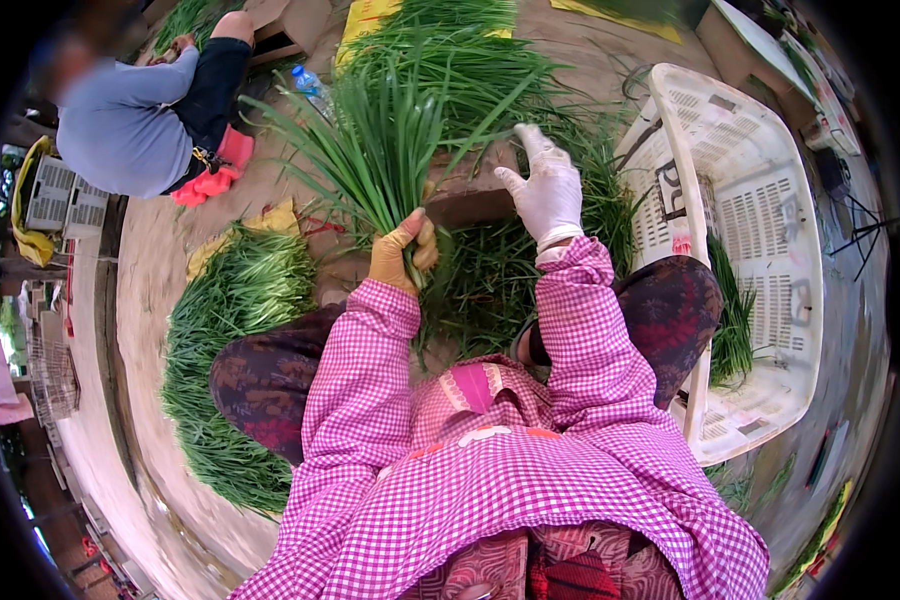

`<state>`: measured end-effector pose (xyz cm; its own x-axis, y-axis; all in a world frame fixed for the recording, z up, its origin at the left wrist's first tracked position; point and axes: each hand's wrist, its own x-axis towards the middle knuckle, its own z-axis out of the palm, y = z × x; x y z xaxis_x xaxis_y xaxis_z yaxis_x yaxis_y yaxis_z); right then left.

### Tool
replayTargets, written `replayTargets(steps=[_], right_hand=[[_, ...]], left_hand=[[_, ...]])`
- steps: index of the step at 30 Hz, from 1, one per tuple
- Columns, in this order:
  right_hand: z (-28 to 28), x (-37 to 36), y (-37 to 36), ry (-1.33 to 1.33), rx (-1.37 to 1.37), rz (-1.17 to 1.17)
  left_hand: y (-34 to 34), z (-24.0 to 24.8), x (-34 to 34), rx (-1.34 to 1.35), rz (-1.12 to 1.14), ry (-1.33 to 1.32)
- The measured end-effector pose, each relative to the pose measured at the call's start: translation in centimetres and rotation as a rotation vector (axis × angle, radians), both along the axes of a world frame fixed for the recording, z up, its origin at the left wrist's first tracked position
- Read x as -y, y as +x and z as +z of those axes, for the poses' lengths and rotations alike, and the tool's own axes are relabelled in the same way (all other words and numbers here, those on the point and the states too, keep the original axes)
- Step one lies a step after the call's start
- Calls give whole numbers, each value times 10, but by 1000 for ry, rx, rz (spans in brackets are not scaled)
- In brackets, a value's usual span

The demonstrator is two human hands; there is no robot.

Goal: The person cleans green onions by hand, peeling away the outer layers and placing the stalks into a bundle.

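Note:
My left hand [402, 252], in a yellowish glove, is closed round the pale stem ends of a bunch of chives [370, 150]. The long green leaves fan up and away from it to the far left. To its right, my right hand [550, 195] wears a white glove and is raised with its fingers apart, holding nothing. Loose dark green leaves [485, 285] lie heaped on the ground between my knees, below both hands. Beyond the bunch spreads a large pile of chives [470, 70], partly hidden by the leaves I hold.
A white slatted plastic crate [802, 360] stands at my right knee with some chives [732, 330] inside. Another heap of chives [220, 340] lies by my left knee. A water bottle [310, 88] is at the far left, near a seated person [125, 135].

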<state>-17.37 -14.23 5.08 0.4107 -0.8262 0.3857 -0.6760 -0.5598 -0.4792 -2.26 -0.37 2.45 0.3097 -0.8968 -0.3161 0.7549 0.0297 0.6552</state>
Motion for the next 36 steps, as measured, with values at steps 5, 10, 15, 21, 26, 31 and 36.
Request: replayTargets(steps=[5,10,15,21,26,31,36], right_hand=[[-6,3,3,-139,-95,-66],[-39,12,7,-21,143,170],[-82,30,7,479,658,256],[-26,4,2,881,1196,270],[-14,33,-31,803,1526,65],[-23,18,-6,229,332,-20],[-18,-9,18,620,567,66]], left_hand=[[-2,-7,-3,28,-157,-26],[-8,10,0,178,-227,72],[7,-25,1,82,-215,-7],[0,-11,-1,160,-223,-79],[23,-39,2,-124,-316,-276],[22,-12,0,-274,-63,-233],[24,-11,8,-323,223,-301]])
